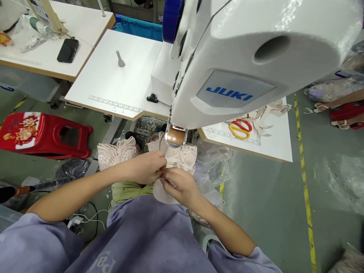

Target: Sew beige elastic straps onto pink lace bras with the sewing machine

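Observation:
My left hand (149, 167) and my right hand (182, 185) meet over my lap, fingertips pinched together. What they pinch between them is too small and hidden to make out. Just under my right hand lies a pale, translucent rounded piece (163, 193); whether the fingers grip it I cannot tell. Beyond the hands, a beige lace bra (184, 153) rests below the sewing machine head (227, 76). More beige lace cups (118, 151) lie to the left, beside my left wrist.
The white machine table (127, 76) spreads ahead, with scissors (240, 129) and beige fabric strips (261, 117) on its right part. A red stool (45, 134) stands at left. A phone (68, 50) lies on the neighbouring table. Clear plastic (213, 163) hangs right of my lap.

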Demonstrator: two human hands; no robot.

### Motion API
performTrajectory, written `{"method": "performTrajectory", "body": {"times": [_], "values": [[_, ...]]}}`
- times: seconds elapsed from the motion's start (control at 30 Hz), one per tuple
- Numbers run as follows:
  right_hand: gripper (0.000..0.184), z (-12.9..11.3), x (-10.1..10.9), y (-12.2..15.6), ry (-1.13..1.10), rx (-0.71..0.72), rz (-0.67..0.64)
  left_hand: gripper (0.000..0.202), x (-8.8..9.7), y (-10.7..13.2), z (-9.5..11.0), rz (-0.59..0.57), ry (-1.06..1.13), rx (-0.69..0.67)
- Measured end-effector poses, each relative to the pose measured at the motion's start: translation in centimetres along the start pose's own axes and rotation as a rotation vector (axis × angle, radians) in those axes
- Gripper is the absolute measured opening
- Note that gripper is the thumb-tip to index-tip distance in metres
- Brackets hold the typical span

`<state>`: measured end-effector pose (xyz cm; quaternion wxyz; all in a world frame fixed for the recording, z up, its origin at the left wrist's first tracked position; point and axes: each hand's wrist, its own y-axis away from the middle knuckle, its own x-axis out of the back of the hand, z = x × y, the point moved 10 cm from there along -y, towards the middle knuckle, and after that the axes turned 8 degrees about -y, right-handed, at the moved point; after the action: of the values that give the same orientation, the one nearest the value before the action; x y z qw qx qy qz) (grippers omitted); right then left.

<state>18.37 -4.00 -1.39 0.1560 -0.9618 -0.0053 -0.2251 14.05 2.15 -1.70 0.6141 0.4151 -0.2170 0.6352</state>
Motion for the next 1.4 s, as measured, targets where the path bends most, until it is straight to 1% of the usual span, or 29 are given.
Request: {"method": "performTrajectory", "body": {"times": [0.03,0.1,0.17,0.2,0.23,0.27,0.33,0.47,0.53,0.63,0.73,0.8,0.87,0.93,0.97,1.03,1.1,1.23,1.3,1.4], "values": [[0.010,0.4,0.4,0.0,-0.075,-0.051,0.044,0.006,0.0,-0.1,-0.3,0.021,0.128,0.016],[0.010,1.1,1.4,0.3,-0.193,-0.134,0.141,0.004,-0.4,0.0,-1.1,0.097,0.430,0.093],[0.013,1.3,2.0,0.5,-0.246,-0.173,0.204,0.007,-0.9,0.4,-1.8,0.233,0.700,0.173],[0.014,1.2,2.2,0.6,-0.251,-0.177,0.216,0.010,-1.1,0.8,-2.0,0.316,0.792,0.198],[0.015,1.1,2.2,0.6,-0.246,-0.177,0.220,0.012,-1.2,1.2,-2.1,0.392,0.840,0.212],[0.015,0.9,2.2,0.6,-0.233,-0.173,0.216,0.014,-1.1,1.7,-2.2,0.457,0.838,0.220],[0.015,0.6,2.1,0.4,-0.201,-0.169,0.193,0.014,-0.8,2.5,-2.2,0.542,0.724,0.227],[0.016,0.8,1.8,0.2,-0.183,-0.198,0.169,0.014,0.5,3.3,-2.2,0.633,0.423,0.216],[0.015,1.4,1.8,0.2,-0.196,-0.240,0.176,0.013,0.9,3.4,-2.2,0.668,0.364,0.199],[0.011,2.5,2.1,0.4,-0.230,-0.318,0.207,0.011,1.3,3.2,-1.8,0.708,0.334,0.145],[0.011,3.1,3.4,0.5,-0.218,-0.362,0.259,0.011,1.8,3.4,-1.3,0.761,0.271,0.118],[0.012,3.1,4.8,0.3,-0.132,-0.363,0.294,0.008,2.4,3.6,-0.8,0.802,0.195,0.109],[0.014,2.7,6.1,-0.1,-0.009,-0.348,0.295,0.007,3.2,3.7,0.3,0.828,0.102,0.049],[0.014,2.3,6.4,-0.8,0.059,-0.335,0.227,0.006,3.9,3.7,1.6,0.837,0.022,-0.030],[0.014,2.2,6.3,-1.1,0.055,-0.334,0.177,0.006,4.1,3.6,2.0,0.834,-0.009,-0.053],[0.013,2.1,5.8,-1.7,0.002,-0.349,0.077,0.007,4.6,3.5,2.3,0.823,-0.047,-0.064],[0.013,2.2,5.5,-2.1,-0.065,-0.381,0.009,0.007,4.8,3.4,2.3,0.808,-0.059,-0.052],[0.019,2.4,5.3,-2.5,-0.214,-0.460,-0.061,0.007,4.9,3.1,2.0,0.750,-0.032,-0.027],[0.018,2.5,5.2,-2.5,-0.287,-0.488,-0.088,0.008,4.8,2.9,1.9,0.721,-0.014,-0.026],[0.017,2.6,5.1,-2.4,-0.323,-0.506,-0.117,0.009,4.5,2.5,1.8,0.675,0.014,-0.035]]}}
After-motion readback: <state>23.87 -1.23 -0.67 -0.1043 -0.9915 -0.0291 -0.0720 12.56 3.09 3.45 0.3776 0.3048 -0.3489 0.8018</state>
